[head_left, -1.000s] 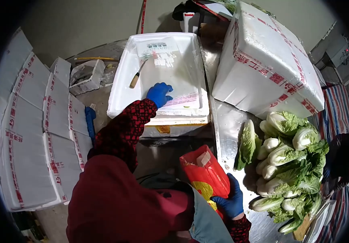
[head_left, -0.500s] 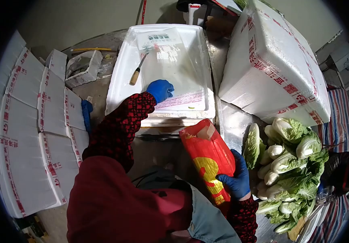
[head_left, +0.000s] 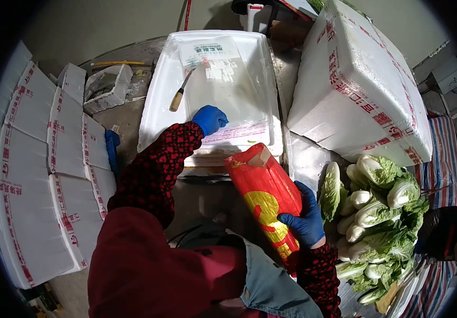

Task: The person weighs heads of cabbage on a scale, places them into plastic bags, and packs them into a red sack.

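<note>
My right hand [head_left: 304, 214], in a blue glove, grips the side of a red packet [head_left: 268, 193] with yellow print, its top end open with something pale inside. The packet tilts up to the left, in front of a white foam tray [head_left: 151, 114]. My left hand [head_left: 209, 120], gloved in blue too, is a closed fist over the near part of some clear printed plastic bags [head_left: 223, 79] lying in the tray. What its fingers hold is hidden. Left of the bags lies a knife [head_left: 177, 99] with a wooden handle.
Foam boxes [head_left: 27, 185] are stacked at the left; a large foam box [head_left: 361, 85] stands at the right. Several Chinese cabbages [head_left: 379, 212] are heaped below it. A small foam box [head_left: 109, 87] sits behind left. Part of another person [head_left: 443, 233] shows at the right edge.
My right hand has moved the red packet up and slightly left, toward the tray's near edge. My left fist stays almost in place. The other person at the right has shifted.
</note>
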`<state>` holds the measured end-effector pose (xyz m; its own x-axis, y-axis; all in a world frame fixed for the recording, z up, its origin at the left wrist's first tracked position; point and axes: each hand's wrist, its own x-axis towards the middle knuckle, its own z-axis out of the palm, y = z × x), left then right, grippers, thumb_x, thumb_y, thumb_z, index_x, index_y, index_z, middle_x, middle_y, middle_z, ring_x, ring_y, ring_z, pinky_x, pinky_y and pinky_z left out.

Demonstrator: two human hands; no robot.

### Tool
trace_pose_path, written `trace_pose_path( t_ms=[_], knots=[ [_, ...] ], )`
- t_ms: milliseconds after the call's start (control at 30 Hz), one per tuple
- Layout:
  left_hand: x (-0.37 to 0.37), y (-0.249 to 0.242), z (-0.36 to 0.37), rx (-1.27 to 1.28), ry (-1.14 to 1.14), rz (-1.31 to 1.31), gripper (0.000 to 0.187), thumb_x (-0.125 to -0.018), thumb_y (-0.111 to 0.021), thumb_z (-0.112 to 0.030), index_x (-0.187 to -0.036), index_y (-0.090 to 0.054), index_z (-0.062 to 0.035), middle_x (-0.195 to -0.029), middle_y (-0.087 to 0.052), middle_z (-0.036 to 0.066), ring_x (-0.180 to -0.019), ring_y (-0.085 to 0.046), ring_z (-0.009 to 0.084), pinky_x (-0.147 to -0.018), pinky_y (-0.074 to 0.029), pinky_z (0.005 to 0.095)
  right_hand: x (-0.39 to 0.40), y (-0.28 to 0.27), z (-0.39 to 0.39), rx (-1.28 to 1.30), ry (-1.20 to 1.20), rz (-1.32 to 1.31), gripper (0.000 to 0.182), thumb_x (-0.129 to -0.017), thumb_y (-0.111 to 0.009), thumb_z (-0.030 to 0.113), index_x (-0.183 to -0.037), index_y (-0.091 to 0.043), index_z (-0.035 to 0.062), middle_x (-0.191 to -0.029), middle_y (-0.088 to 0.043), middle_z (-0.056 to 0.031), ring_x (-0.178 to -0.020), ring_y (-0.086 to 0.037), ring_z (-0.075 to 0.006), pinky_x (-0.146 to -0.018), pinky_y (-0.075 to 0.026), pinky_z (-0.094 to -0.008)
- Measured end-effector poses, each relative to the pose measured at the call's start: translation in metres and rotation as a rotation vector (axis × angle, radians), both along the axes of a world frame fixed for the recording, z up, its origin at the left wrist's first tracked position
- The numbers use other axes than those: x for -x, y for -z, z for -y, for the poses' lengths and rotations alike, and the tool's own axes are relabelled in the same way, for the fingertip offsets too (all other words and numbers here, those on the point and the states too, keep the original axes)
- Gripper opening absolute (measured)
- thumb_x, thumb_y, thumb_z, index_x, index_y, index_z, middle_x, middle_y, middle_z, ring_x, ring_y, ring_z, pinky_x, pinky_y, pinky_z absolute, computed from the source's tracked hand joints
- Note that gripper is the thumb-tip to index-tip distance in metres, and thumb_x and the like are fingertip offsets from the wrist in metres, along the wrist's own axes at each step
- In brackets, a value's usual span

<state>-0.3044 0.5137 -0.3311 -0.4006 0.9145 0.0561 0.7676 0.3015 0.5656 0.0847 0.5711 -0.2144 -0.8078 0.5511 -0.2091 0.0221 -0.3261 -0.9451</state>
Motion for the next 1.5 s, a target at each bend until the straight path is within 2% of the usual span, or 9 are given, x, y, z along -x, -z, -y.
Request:
trace_pose_path(
  t_ms=[233,500,833,967,1067,1200,1300,1433,1500],
  knots=[
    [0.008,0.005,0.002,-0.095,-0.01,0.311,0.015,-0.073,-0.07,-0.01,-0.087,-0.07,-0.0041,-0.084,-0.068,0.014,-0.076,-0.065,0.0271,-0.072,-0.052,0.0332,0.008,-0.004,0.002,0.052,-0.003,-0.019,0.084,-0.061,-0.082,0.001,-0.132,-0.037,0.0014,-0.127,-0.049,-0.0112,-0.115,-0.05,-0.0218,-0.097,-0.043,-0.0344],
    [0.001,0.042,-0.002,-0.334,-0.089,0.226,0.016,-0.074,-0.07,-0.014,-0.086,-0.068,-0.0042,-0.085,-0.066,0.014,-0.079,-0.063,0.0305,-0.074,-0.05,0.0361,0.015,-0.005,-0.001,0.075,0.018,-0.013,0.084,-0.061,-0.082,0.001,-0.131,-0.037,0.0006,-0.126,-0.05,-0.0113,-0.114,-0.05,-0.0217,-0.097,-0.043,-0.0343],
    [0.003,0.003,0.003,-0.142,-0.077,0.11,0.012,-0.078,-0.065,-0.017,-0.083,-0.07,-0.007,-0.085,-0.065,0.014,-0.08,-0.062,0.0315,-0.073,-0.05,0.038,0.038,-0.004,-0.008,-0.007,-0.028,0.001,0.084,-0.062,-0.082,0.002,-0.132,-0.036,0.0003,-0.126,-0.05,-0.0126,-0.115,-0.05,-0.0219,-0.098,-0.043,-0.0342],
    [-0.003,-0.023,0.004,-0.214,-0.088,-0.019,0.012,-0.078,-0.064,-0.016,-0.083,-0.069,-0.0064,-0.085,-0.066,0.014,-0.079,-0.062,0.0308,-0.074,-0.049,0.038,0.055,0.001,-0.014,-0.046,-0.063,0.018,0.085,-0.062,-0.082,0.003,-0.133,-0.035,-0.0002,-0.126,-0.05,-0.0137,-0.115,-0.05,-0.0219,-0.098,-0.043,-0.0342],
    [-0.018,-0.052,0.013,-0.308,0.113,0.062,0.012,-0.078,-0.064,-0.015,-0.082,-0.068,-0.0043,-0.082,-0.065,0.013,-0.076,-0.062,0.0304,-0.072,-0.05,0.0366,0.067,0.006,-0.02,-0.053,-0.068,0.041,0.085,-0.062,-0.083,0.005,-0.133,-0.036,-0.0006,-0.126,-0.05,-0.0146,-0.114,-0.05,-0.0222,-0.098,-0.043,-0.0337],
    [-0.03,-0.086,0.018,-0.401,-0.006,0.198,0.01,-0.077,-0.065,-0.012,-0.082,-0.067,-0.0028,-0.08,-0.064,0.015,-0.074,-0.061,0.0308,-0.068,-0.05,0.0356,0.074,0.024,-0.025,-0.222,0.006,0.128,0.087,-0.061,-0.085,0.014,-0.132,-0.037,-0.0012,-0.126,-0.05,-0.0175,-0.112,-0.053,-0.0256,-0.097,-0.043,-0.0342],
    [-0.046,-0.103,0.02,-0.373,0.229,-0.028,0.01,-0.08,-0.062,-0.012,-0.081,-0.064,-0.0031,-0.08,-0.062,0.015,-0.076,-0.06,0.0322,-0.068,-0.048,0.0385,0.077,0.014,-0.02,-0.923,0.002,0.461,0.093,-0.06,-0.085,0.031,-0.134,-0.036,0.0033,-0.124,-0.052,-0.0219,-0.109,-0.056,-0.0321,-0.09,-0.047,-0.0382],
    [-0.068,-0.117,0.018,-0.441,0.136,-0.031,0.009,-0.082,-0.059,-0.014,-0.083,-0.062,-0.0051,-0.08,-0.059,0.014,-0.075,-0.058,0.0335,-0.068,-0.047,0.041,0.077,0.003,-0.011,-1.066,0.009,0.489,0.094,-0.061,-0.085,0.029,-0.136,-0.034,0.0058,-0.119,-0.056,-0.0202,-0.106,-0.058,-0.0321,-0.089,-0.048,-0.0385],
    [-0.062,-0.114,0.02,-0.38,0.128,-0.084,0.01,-0.082,-0.059,-0.015,-0.082,-0.062,-0.0052,-0.079,-0.059,0.014,-0.075,-0.058,0.0337,-0.067,-0.047,0.0414,0.074,0.023,-0.016,-0.73,0.209,0.241,0.097,-0.061,-0.084,0.029,-0.138,-0.03,0.0065,-0.113,-0.057,-0.0203,-0.102,-0.058,-0.0352,-0.086,-0.049,-0.0398]
  ],
)
